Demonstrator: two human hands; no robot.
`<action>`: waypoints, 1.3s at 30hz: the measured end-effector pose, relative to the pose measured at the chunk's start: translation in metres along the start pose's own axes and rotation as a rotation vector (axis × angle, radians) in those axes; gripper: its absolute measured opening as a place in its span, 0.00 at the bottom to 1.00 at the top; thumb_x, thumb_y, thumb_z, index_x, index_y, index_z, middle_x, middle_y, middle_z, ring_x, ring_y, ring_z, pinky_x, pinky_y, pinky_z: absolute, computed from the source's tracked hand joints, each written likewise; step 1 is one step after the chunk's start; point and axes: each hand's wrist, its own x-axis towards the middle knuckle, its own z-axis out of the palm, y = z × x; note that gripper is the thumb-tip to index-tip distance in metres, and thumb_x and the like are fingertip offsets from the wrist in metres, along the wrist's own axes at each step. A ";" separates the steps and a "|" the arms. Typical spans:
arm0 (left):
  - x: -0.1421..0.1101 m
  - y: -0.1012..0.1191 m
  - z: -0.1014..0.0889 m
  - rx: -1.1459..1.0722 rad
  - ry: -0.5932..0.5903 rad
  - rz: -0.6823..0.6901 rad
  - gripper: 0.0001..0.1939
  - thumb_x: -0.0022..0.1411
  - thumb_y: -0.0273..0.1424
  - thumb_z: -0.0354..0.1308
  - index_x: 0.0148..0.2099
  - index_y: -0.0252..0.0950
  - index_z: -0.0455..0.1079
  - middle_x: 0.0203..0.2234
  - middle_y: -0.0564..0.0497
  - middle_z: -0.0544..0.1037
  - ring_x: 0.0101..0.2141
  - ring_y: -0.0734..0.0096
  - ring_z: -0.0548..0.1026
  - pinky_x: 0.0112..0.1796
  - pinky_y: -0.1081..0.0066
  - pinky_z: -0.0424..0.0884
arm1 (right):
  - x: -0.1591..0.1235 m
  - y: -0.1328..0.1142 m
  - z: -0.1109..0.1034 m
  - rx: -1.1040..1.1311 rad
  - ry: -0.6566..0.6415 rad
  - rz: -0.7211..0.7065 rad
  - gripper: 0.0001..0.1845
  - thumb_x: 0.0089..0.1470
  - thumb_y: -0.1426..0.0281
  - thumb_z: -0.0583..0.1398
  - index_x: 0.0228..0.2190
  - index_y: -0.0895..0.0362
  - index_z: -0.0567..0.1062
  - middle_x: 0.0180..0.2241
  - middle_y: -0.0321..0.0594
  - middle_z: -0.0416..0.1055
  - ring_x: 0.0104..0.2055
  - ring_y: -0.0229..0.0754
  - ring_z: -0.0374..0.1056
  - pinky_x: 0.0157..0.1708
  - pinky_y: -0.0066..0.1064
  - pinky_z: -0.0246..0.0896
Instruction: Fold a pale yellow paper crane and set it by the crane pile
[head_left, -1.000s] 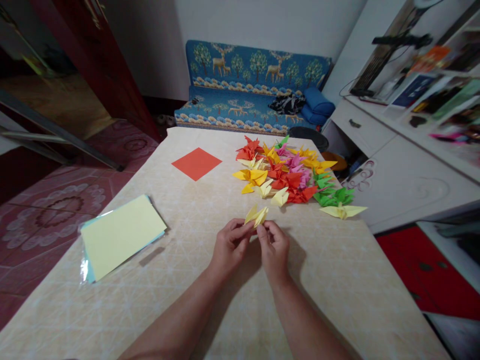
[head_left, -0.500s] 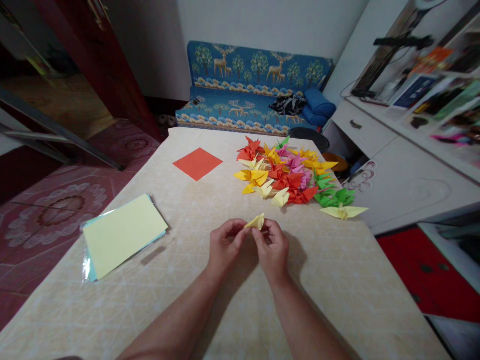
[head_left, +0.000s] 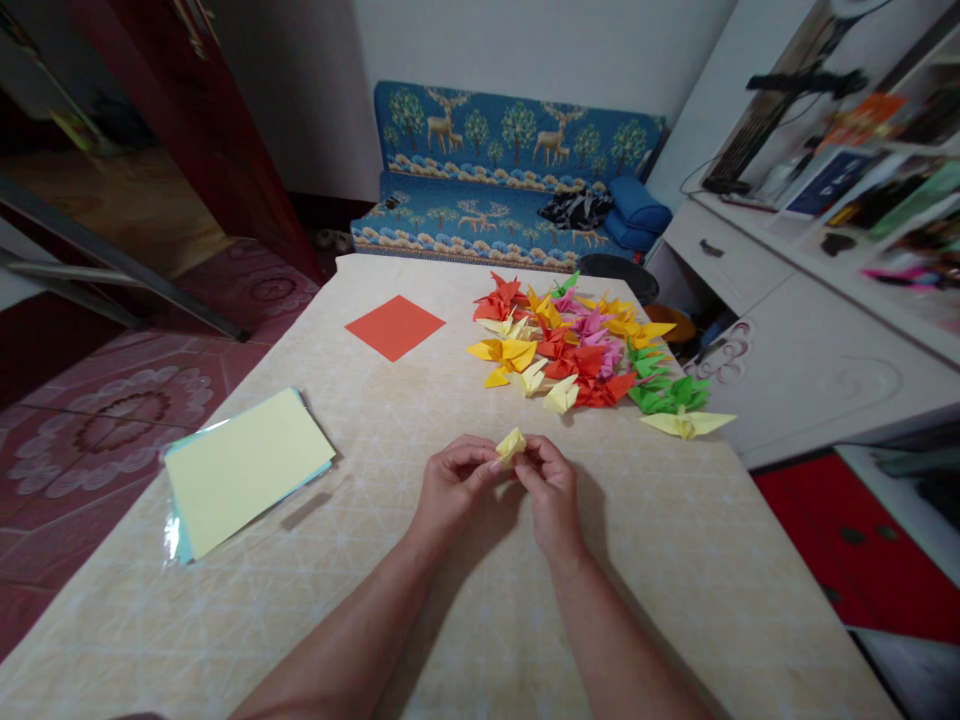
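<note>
Between my two hands is a small folded piece of pale yellow paper (head_left: 511, 444), held up over the table. My left hand (head_left: 455, 486) pinches its left side with thumb and fingers. On the other side, my right hand (head_left: 551, 490) grips it with the fingertips, which partly hide its lower edge. Beyond my hands lies a crowd of folded paper cranes (head_left: 574, 360) in red, orange, pink, green and pale yellow. One pale yellow crane (head_left: 686, 424) with spread wings sits at the right end of the group.
A flat red paper square (head_left: 395, 328) lies at the far left of the cloth-covered table (head_left: 360, 620). Nearer on the left is a stack of pale yellow and blue paper (head_left: 251, 470) on a clear wrapper. A blue patterned sofa (head_left: 480, 215) stands behind; a white cabinet (head_left: 832, 370) is at right.
The folded yellow paper has turned between my fingers and now looks shorter and more upright. My left hand has shifted slightly right, and my fingertips are closer together.
</note>
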 end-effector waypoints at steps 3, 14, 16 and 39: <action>0.000 0.000 0.000 -0.001 0.055 -0.068 0.06 0.49 0.32 0.63 0.29 0.33 0.75 0.28 0.47 0.76 0.30 0.70 0.73 0.35 0.70 0.69 | 0.000 -0.002 0.000 0.000 -0.004 0.006 0.07 0.49 0.69 0.59 0.32 0.58 0.71 0.28 0.36 0.68 0.29 0.37 0.63 0.29 0.25 0.58; 0.001 -0.002 0.001 -0.104 0.026 -0.226 0.15 0.45 0.33 0.66 0.36 0.31 0.74 0.25 0.48 0.77 0.25 0.73 0.72 0.28 0.73 0.67 | -0.001 -0.003 0.001 -0.062 -0.084 0.020 0.10 0.52 0.65 0.58 0.28 0.59 0.72 0.24 0.36 0.67 0.26 0.37 0.62 0.27 0.25 0.56; 0.001 0.001 0.001 -0.095 0.011 -0.228 0.12 0.45 0.33 0.66 0.32 0.31 0.75 0.23 0.49 0.77 0.23 0.74 0.71 0.27 0.74 0.66 | -0.001 -0.003 0.001 -0.089 -0.091 0.019 0.10 0.52 0.65 0.58 0.26 0.59 0.71 0.23 0.34 0.65 0.25 0.36 0.60 0.25 0.24 0.54; 0.005 0.008 -0.008 0.033 -0.049 -0.047 0.09 0.52 0.33 0.61 0.30 0.32 0.77 0.23 0.51 0.71 0.26 0.75 0.67 0.29 0.74 0.62 | -0.005 -0.006 0.007 -0.082 -0.103 0.078 0.09 0.53 0.66 0.58 0.31 0.60 0.72 0.21 0.34 0.67 0.21 0.33 0.61 0.21 0.23 0.55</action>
